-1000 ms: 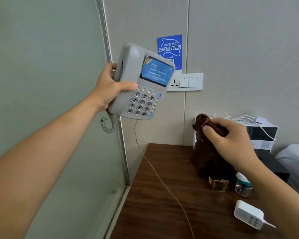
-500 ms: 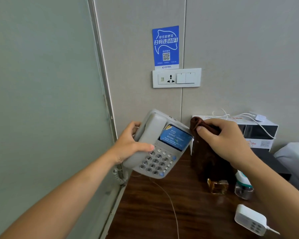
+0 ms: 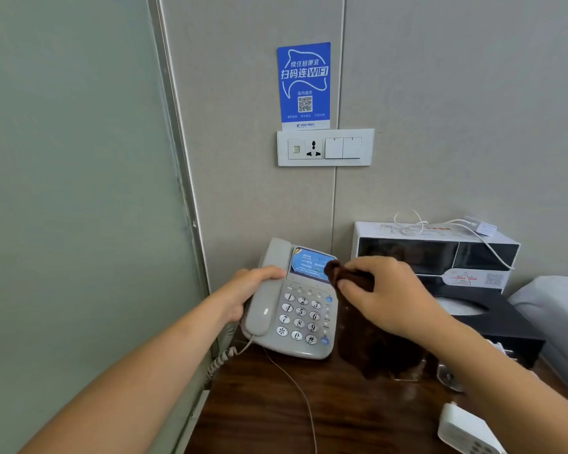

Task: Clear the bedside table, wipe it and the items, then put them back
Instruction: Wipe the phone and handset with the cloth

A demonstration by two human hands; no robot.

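Two hands over the tabletop (image 3: pixel 263 417), head view. Left hand (image 3: pixel 243 291) grips the handset side of the grey telephone (image 3: pixel 295 306), which sits at the tabletop's back-left corner, close against the wall and glass panel (image 3: pixel 73 191). Right hand (image 3: pixel 391 296) pinches a brown cloth (image 3: pixel 371 348) at the phone's screen. Bare wood lies in front; white charger (image 3: pixel 466 430) at front right edge.
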